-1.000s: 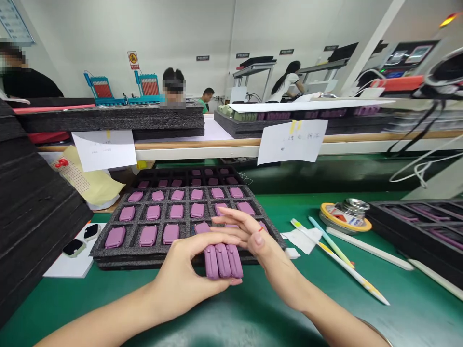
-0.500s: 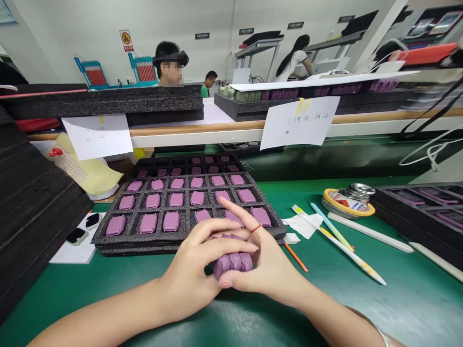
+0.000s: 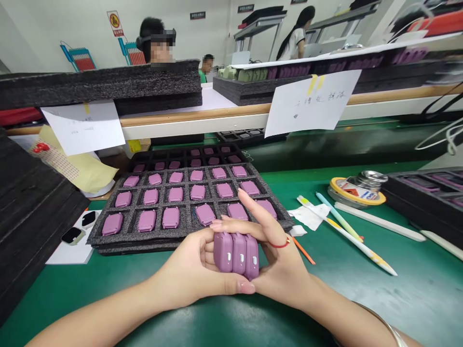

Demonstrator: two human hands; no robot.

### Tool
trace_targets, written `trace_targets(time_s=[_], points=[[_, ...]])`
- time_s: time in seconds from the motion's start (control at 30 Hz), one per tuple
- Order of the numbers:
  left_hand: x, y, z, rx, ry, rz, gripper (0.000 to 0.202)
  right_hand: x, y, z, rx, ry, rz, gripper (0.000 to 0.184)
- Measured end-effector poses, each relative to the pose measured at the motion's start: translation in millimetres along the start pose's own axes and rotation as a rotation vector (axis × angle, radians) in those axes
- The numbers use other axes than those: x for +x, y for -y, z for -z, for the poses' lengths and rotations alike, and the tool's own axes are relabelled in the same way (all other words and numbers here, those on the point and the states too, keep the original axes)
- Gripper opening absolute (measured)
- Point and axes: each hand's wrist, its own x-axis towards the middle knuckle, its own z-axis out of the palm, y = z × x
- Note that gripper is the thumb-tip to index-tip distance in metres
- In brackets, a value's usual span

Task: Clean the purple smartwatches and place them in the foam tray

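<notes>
1. Fingers first: my left thumb (image 3: 240,287) lies flat under the three purple cases (image 3: 236,255), and my other left fingers (image 3: 209,246) curl close together behind them. My right index finger (image 3: 251,207) points up over the tray, spread from another right finger (image 3: 231,224) lying across the tops of the cases.
2. My left hand (image 3: 191,270) and right hand (image 3: 280,267) press the row from either end. The cases stand upright, touching side by side, just in front of the near edge of the black foam tray (image 3: 144,246).
3. The step in hand looks like holding the three squared up as one block. Any next move calls for even pressure from both sides, or the row could splay.
4. Further out, more purple cases (image 3: 197,193) sit singly in the tray cells. To the right are a yellow-rimmed tape roll (image 3: 352,196) and a white-and-yellow marker (image 3: 361,248).
5. My left fingertips and the cases' far faces are hidden. I can't tell what the small white marks on the cases are.
</notes>
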Motion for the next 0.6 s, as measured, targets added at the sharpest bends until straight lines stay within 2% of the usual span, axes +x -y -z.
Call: trace_targets(time_s=[0.2, 0.33, 0.5, 0.6], points=[[-1.8, 3.9, 4.6, -0.037, 0.067, -0.025, 0.053, 1.6, 1.8, 3.1, -0.003, 0.038, 0.044, 0.109], [-3.2, 2.6, 6.6, -0.018, 0.106, -0.045, 0.051, 0.2, 0.4, 2.0, -0.004, 0.029, 0.024, 0.108], [-1.7, 4.6, 3.6, 0.038, 0.046, -0.037, 0.06, -1.5, 0.4, 0.7, -0.086, 0.045, 0.03, 0.103], [-0.7, 6.9, 0.5, 0.058, 0.003, -0.032, 0.054, -1.2, 0.7, -0.6, -0.108, 0.039, 0.042, 0.1]])
